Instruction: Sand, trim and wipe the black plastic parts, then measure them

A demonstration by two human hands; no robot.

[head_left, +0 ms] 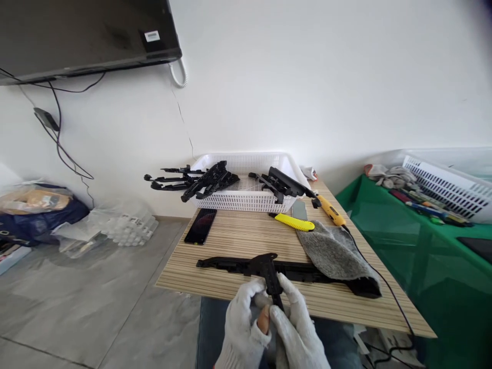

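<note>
Both gloved hands meet at the near edge of the table (238, 241), the left hand (242, 328) and right hand (298, 328) pinched together around a small black plastic part (272, 279). Just beyond it lies a long black bar (230, 264), its far end under a grey cloth (332, 251). A white basket (246, 197) of similar parts sits farther back.

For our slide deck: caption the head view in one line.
Gloved left hand and right hand grip a black plastic part over a striped table.
</note>
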